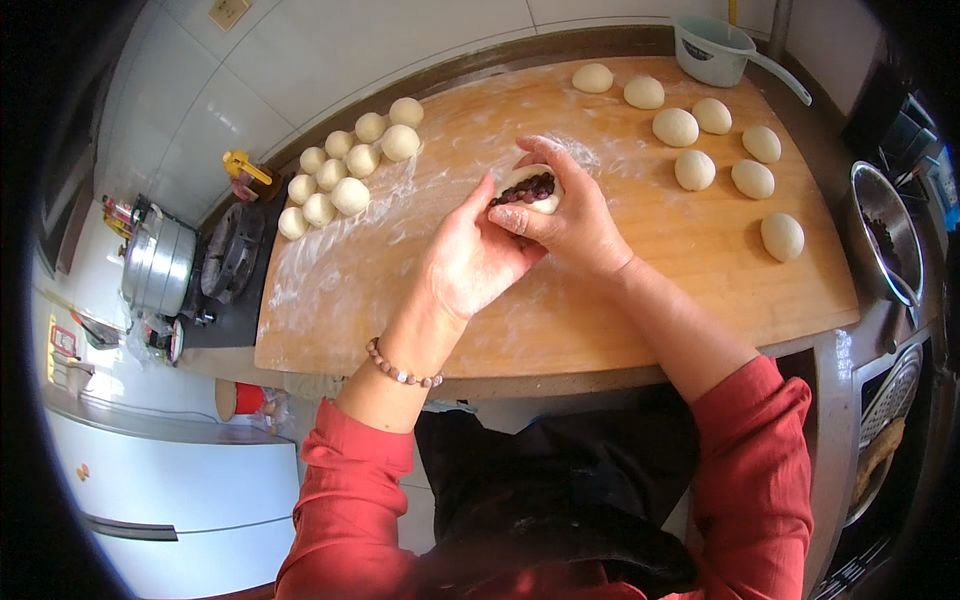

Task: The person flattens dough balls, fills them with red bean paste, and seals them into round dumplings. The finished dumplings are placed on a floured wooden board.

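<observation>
Over the middle of a floured wooden board [450, 345], both my hands hold one dough wrapper [558, 196] cupped around a dark bean filling [529, 189]. My left hand [472, 259] supports it from the left and below, palm turned up. My right hand [581, 214] grips its right rim, thumb at the near edge and fingers at the far edge. The filling shows through the wrapper's open top. Small round dough balls [331, 174] sit in rows at the board's left. Larger smooth dough rounds [676, 127] lie spread over its right part.
A pale plastic dipper [711, 52] stands at the board's back right corner. Right of the board is a steel bowl [904, 270] with dark filling inside. On the left are a gas stove [225, 330], a steel pot [160, 262] and a yellow-capped bottle [251, 174]. A tiled wall borders the back.
</observation>
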